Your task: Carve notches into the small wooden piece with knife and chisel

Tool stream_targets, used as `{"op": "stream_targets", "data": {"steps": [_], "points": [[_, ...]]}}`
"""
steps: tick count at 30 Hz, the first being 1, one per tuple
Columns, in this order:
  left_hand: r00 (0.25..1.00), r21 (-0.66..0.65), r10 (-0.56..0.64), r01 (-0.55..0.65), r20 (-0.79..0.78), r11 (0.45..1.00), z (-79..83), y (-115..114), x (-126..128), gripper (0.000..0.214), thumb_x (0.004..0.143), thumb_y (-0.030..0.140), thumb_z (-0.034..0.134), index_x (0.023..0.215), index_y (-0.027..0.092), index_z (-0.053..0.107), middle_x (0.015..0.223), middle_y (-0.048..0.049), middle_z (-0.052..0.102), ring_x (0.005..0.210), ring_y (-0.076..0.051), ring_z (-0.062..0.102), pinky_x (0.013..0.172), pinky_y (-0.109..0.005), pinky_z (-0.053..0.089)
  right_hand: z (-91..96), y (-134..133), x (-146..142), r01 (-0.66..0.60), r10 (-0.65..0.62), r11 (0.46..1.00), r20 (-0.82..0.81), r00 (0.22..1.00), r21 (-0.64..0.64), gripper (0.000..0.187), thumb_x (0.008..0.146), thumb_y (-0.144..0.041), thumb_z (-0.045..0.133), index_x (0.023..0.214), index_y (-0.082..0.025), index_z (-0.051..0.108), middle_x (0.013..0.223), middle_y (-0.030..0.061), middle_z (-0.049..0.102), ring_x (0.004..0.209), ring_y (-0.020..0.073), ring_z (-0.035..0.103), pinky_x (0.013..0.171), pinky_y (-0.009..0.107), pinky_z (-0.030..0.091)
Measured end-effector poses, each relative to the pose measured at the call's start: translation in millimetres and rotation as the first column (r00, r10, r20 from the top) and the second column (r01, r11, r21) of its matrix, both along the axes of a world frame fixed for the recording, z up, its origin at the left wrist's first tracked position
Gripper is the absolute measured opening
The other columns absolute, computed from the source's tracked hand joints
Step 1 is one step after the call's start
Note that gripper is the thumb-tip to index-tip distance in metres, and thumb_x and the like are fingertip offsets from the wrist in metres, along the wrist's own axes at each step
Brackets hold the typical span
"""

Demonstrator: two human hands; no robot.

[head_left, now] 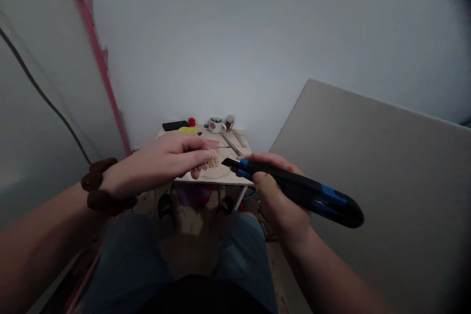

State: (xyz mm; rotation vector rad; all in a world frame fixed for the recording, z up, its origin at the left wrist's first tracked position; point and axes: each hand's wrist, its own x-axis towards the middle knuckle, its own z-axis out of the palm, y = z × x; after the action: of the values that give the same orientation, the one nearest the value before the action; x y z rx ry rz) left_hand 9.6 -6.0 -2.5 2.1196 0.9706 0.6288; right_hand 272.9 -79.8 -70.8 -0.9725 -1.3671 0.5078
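Note:
My right hand is wrapped round a black and blue utility knife. Its blade points left, a short gap away from a small pale carved piece with several finger-like or tooth-like ridges, possibly wood. That piece is pinched in my left hand, fingers closed, and part of it is hidden by the thumb and fingers. Both hands are above the front part of a small light-coloured table.
Along the table's back lie a black phone-like object, a red cap-like item, a yellow object, a white mug and a small jar. A long thin tool lies behind the knife. A large grey panel stands at right.

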Motion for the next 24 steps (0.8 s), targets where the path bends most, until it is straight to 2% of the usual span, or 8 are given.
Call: {"op": "stream_targets", "data": {"steps": [5,9,13,18,21,23,24], "points": [[0.999,-0.014,-0.045,0.045,0.02,0.999,2.9,-6,3,0.047,0.113,0.06,0.06,0.085,0.023,0.069,0.088,-0.0008,0.067,0.083,-0.02,0.062,0.072,-0.028,0.051,3.9,4,-8,-0.058,0.059,0.998,0.035,0.998,-0.035,0.023,0.096,-0.053,0.094,0.114,-0.039,0.092,0.12,0.0028,0.092,0.112,0.0301,0.089,0.113,0.054,0.072],[0.999,-0.025,-0.04,0.04,0.009,0.999,3.2,-3,2,0.045,0.111,0.054,0.064,0.08,0.023,0.067,0.082,0.0011,0.063,0.08,-0.018,0.059,0.072,-0.028,0.047,5.2,4,-4,-0.026,0.03,0.999,0.127,0.991,-0.036,0.022,0.096,-0.051,0.094,0.115,-0.04,0.092,0.118,0.0024,0.093,0.112,0.0293,0.089,0.108,0.052,0.074],[1.0,-0.029,0.002,-0.002,0.01,1.0,3.0,-4,3,0.041,0.108,0.052,0.066,0.08,0.023,0.07,0.082,0.0006,0.065,0.08,-0.019,0.06,0.072,-0.03,0.045,10.4,1,0,-0.012,0.022,0.999,0.197,0.98,-0.052,0.02,0.097,-0.049,0.094,0.114,-0.04,0.092,0.115,0.0018,0.093,0.105,0.0279,0.091,0.099,0.048,0.078],[0.999,-0.055,0.008,-0.006,0.036,0.998,-2.6,-4,4,0.043,0.108,0.055,0.069,0.081,0.022,0.075,0.082,-0.0012,0.069,0.08,-0.019,0.062,0.071,-0.03,0.046,8.8,-3,-2,-0.048,0.06,0.993,0.112,0.992,-0.109,0.021,0.099,-0.047,0.092,0.118,-0.037,0.092,0.112,0.0037,0.094,0.103,0.0273,0.092,0.098,0.046,0.078],[0.99,-0.099,0.101,-0.091,0.101,0.991,-4.9,2,-2,0.041,0.108,0.059,0.07,0.094,0.022,0.081,0.081,-0.0016,0.071,0.074,-0.018,0.06,0.064,-0.028,0.044,-3.1,-3,-2,-0.101,0.124,0.976,0.108,0.986,-0.193,0.019,0.098,-0.046,0.092,0.112,-0.034,0.093,0.103,0.0035,0.094,0.089,0.0242,0.091,0.083,0.038,0.078],[0.959,-0.08,0.22,-0.208,0.178,0.975,-4.1,6,-7,0.045,0.109,0.063,0.068,0.103,0.021,0.083,0.077,-0.0011,0.07,0.067,-0.017,0.055,0.059,-0.028,0.04,-12.7,-2,0,-0.118,0.159,0.959,0.142,0.977,-0.257,0.017,0.097,-0.046,0.092,0.105,-0.031,0.093,0.094,0.0028,0.092,0.077,0.0217,0.087,0.069,0.032,0.075],[0.949,-0.052,0.244,-0.239,0.199,0.97,-3.4,7,-8,0.046,0.109,0.064,0.067,0.105,0.021,0.084,0.078,-0.0013,0.071,0.067,-0.017,0.055,0.059,-0.028,0.04,-16.6,-2,2,-0.116,0.16,0.956,0.144,0.977,-0.271,0.016,0.097,-0.045,0.091,0.104,-0.031,0.093,0.092,0.0027,0.092,0.076,0.0214,0.087,0.068,0.031,0.074]]}}
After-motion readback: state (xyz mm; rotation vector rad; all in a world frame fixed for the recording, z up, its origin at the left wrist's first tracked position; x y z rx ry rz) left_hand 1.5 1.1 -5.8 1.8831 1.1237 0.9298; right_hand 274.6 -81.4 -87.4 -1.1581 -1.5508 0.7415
